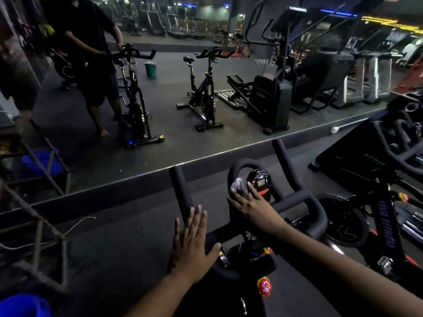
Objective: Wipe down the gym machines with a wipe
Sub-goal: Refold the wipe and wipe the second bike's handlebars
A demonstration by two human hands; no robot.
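A large wall mirror [160, 110] fills the upper half of the view and reflects 2 spin bikes and a standing person. In front of it stands the black spin bike with padded foam handlebars [295, 202], and a second dark bike [384, 202] is just beside it on the right. The left hand [192, 243] lies flat on the left handlebar, fingers straight and together. The right hand [249, 202] presses a small white crumpled wipe [238, 185] against the inner loop, beside the round black console with red trim [259, 183].
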